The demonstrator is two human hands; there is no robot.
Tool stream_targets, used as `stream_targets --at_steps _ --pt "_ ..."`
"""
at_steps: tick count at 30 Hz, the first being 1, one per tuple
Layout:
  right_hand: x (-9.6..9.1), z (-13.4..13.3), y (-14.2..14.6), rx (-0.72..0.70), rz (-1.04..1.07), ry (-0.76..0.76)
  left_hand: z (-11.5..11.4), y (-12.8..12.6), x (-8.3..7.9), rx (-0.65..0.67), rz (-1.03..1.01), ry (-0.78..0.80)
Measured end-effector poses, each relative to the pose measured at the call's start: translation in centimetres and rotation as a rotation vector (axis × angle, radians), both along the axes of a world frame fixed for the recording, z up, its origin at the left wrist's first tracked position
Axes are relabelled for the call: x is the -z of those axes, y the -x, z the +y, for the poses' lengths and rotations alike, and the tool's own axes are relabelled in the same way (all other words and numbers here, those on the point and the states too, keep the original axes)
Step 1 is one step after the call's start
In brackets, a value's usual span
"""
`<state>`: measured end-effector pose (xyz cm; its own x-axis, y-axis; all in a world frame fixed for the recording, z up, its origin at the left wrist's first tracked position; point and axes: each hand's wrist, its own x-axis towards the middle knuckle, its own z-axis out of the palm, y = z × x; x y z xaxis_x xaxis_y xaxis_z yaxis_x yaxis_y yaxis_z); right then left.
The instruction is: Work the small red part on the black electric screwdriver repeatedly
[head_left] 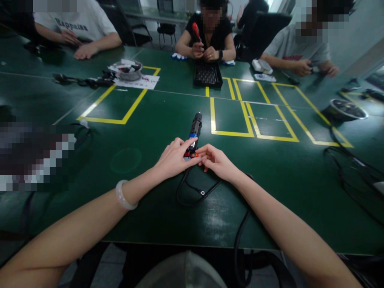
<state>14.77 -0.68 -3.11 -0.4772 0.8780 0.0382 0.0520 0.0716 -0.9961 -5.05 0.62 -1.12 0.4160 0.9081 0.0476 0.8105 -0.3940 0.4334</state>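
Observation:
An electric screwdriver (pixel 196 125), black with a blue band and a thin bit, lies on the green table pointing away from me. My left hand (pixel 177 157) is closed around its rear end, index finger along the body and thumb below. Close against that hand, my right hand (pixel 214 160) pinches with thumb and fingers at a small orange-and-red part (pixel 195 155) at the tool's tail. Fingers partly hide this part, so its exact kind is unclear. From the tail a black cable (pixel 183 200) loops on the table, with a small ring-shaped metal end (pixel 203 193) beside it.
Yellow tape rectangles (pixel 232 133) mark the green table (pixel 156 156). Across it sit co-workers, one holding a red-handled tool (pixel 196 30) above a black tray (pixel 207 85). A metal bowl (pixel 132 73) stands back left, a round container (pixel 348 110) right, with black cables (pixel 342 168) nearby.

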Motion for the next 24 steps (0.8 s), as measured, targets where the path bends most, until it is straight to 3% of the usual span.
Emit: stream_targets --at_steps 6,12,18,24 --pt "-0.2 0.2 -0.3 -0.040 -0.014 -0.012 0.4 -0.1 0.0 0.008 0.067 -0.045" --pt "-0.6 1.1 -1.8 0.096 -0.021 -0.016 1.3 1.5 0.0 0.022 0.176 -0.116" --pt "-0.4 2.4 -3.9 0.302 -0.049 -0.026 3.6 5.8 -0.1 -0.060 0.238 -0.097" --pt "0.1 2.6 -4.0 0.323 -0.064 -0.004 7.3 11.8 0.3 -0.276 0.244 -0.078"
